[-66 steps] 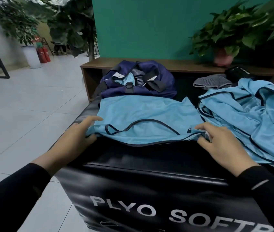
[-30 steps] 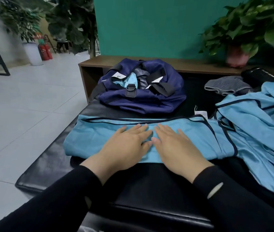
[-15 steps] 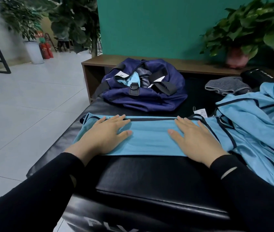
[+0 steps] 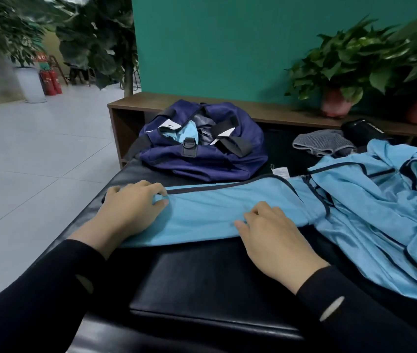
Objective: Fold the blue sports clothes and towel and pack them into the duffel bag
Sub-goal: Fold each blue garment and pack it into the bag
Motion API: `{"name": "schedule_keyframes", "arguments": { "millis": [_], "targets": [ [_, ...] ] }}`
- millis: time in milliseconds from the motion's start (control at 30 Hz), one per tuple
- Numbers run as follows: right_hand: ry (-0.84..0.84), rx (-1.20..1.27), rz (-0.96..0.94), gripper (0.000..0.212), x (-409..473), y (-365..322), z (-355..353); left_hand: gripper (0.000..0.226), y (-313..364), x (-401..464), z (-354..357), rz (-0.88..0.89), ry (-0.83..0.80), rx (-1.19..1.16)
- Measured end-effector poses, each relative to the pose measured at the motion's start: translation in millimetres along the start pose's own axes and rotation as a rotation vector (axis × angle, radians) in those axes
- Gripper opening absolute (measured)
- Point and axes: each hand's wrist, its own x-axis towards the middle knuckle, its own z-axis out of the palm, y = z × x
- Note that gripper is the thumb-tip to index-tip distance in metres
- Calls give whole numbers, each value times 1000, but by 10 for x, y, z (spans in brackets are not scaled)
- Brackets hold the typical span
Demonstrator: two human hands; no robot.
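A light blue sports garment point(image 4: 210, 215) with dark trim lies folded into a long strip across the black padded box point(image 4: 202, 276). My left hand point(image 4: 131, 210) grips the strip's left end, fingers curled over it. My right hand point(image 4: 273, 235) sits near the strip's middle with fingers bent, pinching the fabric at its near edge. A second blue garment point(image 4: 380, 212) lies crumpled to the right, overlapping the strip's right end. The navy duffel bag point(image 4: 202, 156) stands open behind the strip with some blue cloth point(image 4: 189, 132) inside. A grey towel point(image 4: 324, 143) lies at the back right.
A black cylindrical object point(image 4: 362, 131) sits beside the grey towel. A low wooden bench point(image 4: 266, 113) with potted plants point(image 4: 334, 100) runs behind the box against a green wall. Tiled floor point(image 4: 36, 161) drops away to the left of the box.
Both hands lay flat on the strip half a second ago. Now my left hand has slid to the left end and curled round it, and my right hand has moved toward the middle with fingers bent.
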Motion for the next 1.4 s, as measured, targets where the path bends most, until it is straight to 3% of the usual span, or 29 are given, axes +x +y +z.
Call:
{"name": "schedule_keyframes", "arguments": {
  "millis": [133,267,333,467,567,667,800,933,1033,1167,1267,1400],
  "targets": [
    [25,46,50,52,230,149,34,23,-39,13,-74,-14,-15,-28],
    [87,153,97,61,487,451,114,21,17,-69,-180,119,-84,-106],
    [83,186,102,50,582,628,132,19,174,-188,-198,226,-177,-188],
    [214,496,135,36,606,834,78,17,388,-401,-153,371,-263,-353],
    [318,591,71,30,496,869,99,47,259,-496,-115,431,-184,-468],
    [425,478,-100,20,222,878,78,63,125,-567,-18,608,-104,-361],
    [185,421,-259,20,-320,866,-31,61,170,-702,49,634,-106,-319],
    [-50,355,-321,41,-841,898,-60,70,271,-824,67,652,-90,-282],
    [-157,344,-296,53,-1077,873,-96,53,376,-903,65,668,-62,-289],
    [-166,350,-332,72,-1162,832,-99,45,462,-982,80,676,-55,-296],
    [-74,341,-357,58,-1173,776,-15,51,459,-1019,107,654,-9,-316],
    [81,350,-408,41,-1112,725,80,37,480,-1043,133,638,-30,-328]
  ]
}}
